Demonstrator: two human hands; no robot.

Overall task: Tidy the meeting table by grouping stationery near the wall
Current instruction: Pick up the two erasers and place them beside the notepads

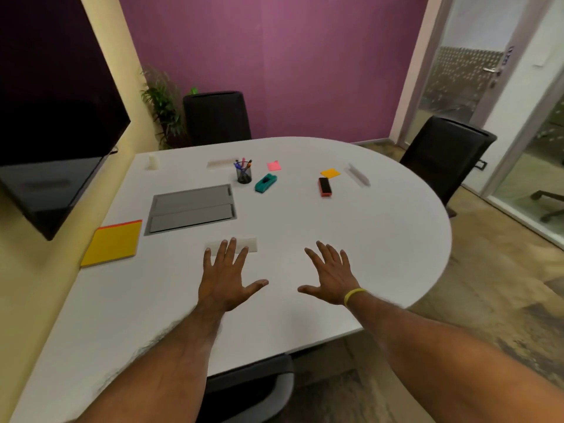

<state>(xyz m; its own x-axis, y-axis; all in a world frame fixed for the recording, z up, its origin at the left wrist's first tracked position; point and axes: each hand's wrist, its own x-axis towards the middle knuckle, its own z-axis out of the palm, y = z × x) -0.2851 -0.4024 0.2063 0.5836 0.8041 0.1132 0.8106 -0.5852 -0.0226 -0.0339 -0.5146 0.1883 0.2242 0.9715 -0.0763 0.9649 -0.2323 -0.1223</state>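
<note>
We are holding left hand and right hand over the tabletop, grips wide. The near ruler is lying crosswise.

— Where are the hands?
— Both are spread, fingers straight, over the white table toward its near edge. The left hand overlaps a clear ruler; the right hand is beside it.
— The stationery?
— A yellow notepad lies at the wall edge. The pen cup, teal eraser and red eraser are toward the far edge.
</note>
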